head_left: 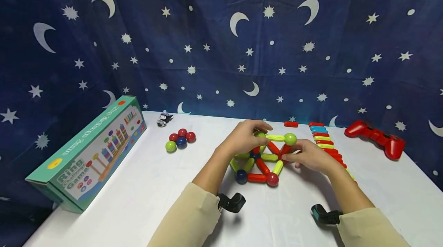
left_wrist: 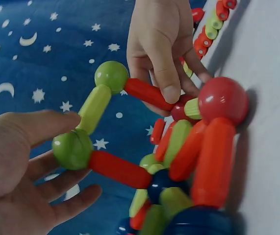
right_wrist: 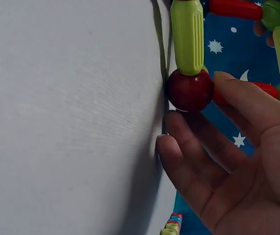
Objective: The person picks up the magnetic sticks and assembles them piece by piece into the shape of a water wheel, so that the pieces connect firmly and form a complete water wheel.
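A structure of magnetic sticks and balls (head_left: pixel 257 177) stands on the white table, with an upright frame rising from its low base. My left hand (head_left: pixel 247 137) holds a green ball (left_wrist: pixel 73 149) at the frame's upper corner, thumb on one side and fingers on the other. From that ball a yellow-green stick (left_wrist: pixel 94 105) runs to a second green ball (head_left: pixel 290 139). At the base, my right hand (head_left: pixel 309 156) grips a red ball (right_wrist: pixel 190 91), its thumb where a red stick (left_wrist: pixel 149 94) joins it. Dark blue balls (head_left: pixel 241 176) form other joints.
Several loose balls (head_left: pixel 182 139) lie left of the structure, near a small figurine (head_left: pixel 164 119). A row of loose sticks (head_left: pixel 322 138) and a red game controller (head_left: pixel 375 138) lie to the right. A green game box (head_left: pixel 93 151) stands at the left edge.
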{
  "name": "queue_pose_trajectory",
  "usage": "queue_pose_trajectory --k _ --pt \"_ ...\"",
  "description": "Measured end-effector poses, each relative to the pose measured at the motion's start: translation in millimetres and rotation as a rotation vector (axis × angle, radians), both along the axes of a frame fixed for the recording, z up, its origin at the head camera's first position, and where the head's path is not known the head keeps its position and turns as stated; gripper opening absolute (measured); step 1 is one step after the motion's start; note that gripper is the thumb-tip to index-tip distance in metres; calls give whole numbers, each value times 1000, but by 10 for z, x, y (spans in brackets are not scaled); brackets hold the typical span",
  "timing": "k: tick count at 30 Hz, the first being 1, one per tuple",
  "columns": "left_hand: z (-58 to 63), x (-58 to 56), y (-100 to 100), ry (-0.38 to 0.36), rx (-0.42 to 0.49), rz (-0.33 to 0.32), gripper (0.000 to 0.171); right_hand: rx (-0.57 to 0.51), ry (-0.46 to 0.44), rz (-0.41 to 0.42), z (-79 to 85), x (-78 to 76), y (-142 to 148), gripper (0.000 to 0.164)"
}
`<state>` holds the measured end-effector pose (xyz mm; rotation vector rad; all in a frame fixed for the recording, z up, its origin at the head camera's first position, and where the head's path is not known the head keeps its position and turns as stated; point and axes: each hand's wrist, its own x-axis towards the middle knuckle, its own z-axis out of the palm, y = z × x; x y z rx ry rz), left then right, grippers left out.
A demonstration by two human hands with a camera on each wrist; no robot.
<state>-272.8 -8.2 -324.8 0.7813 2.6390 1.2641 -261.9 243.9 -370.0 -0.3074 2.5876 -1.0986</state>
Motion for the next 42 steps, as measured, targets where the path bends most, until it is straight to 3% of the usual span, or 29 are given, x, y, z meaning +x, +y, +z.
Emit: queue_pose_trajectory --k 5,8,13,15,19,23,26,31,34,38,42 --pt "-211 17 -49 -44 145 65 36 38 -23 51 78 -74 80 48" --pt "-293 31 -62 -73 216 83 38 59 -15 1 124 -171 142 48" --pt "-404 51 -78 -105 287 94 42 190 147 -89 189 -424 152 41" --pt "-446 58 -89 -111 305 101 42 266 177 -111 201 -549 126 46" --pt "-484 73 -91 -119 322 112 42 381 145 -119 164 -815 114 61" --pt "-472 87 -99 -128 309 113 41 411 120 -59 71 -1032 124 69" --pt "-474 84 -98 -135 303 114 40 441 140 -21 27 -1104 123 66" --pt "-456 80 -85 -145 300 95 41 520 182 -37 44 -1066 133 41" --pt "-462 67 -91 -160 310 69 42 513 147 -71 67 -992 138 40" --pt "-478 48 -118 -163 327 56 43 420 155 -128 187 -857 110 45" --pt "-495 44 -138 -173 338 60 44 303 206 -166 419 -667 43 44"
